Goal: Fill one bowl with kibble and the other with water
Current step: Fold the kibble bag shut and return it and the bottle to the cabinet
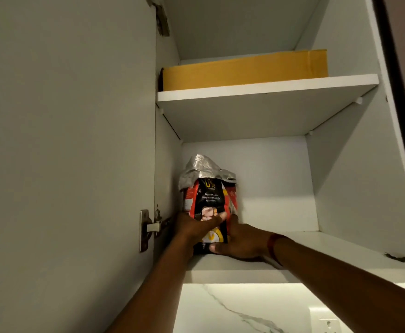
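A black and red kibble bag [210,198] with a crumpled silver open top stands upright on the lower shelf [317,246] of a white wall cupboard, close to the left wall. My left hand [196,225] grips the bag's left side, thumb across its front. My right hand [240,241] holds the bag's lower right side near the base, thumb on the front. No bowls are in view.
The cupboard door [64,140] stands open on the left, hinges [148,229] at its edge. A flat yellow cardboard box [244,68] lies on the upper shelf. Below the cupboard are a marbled white wall [232,308] and a wall socket [326,323].
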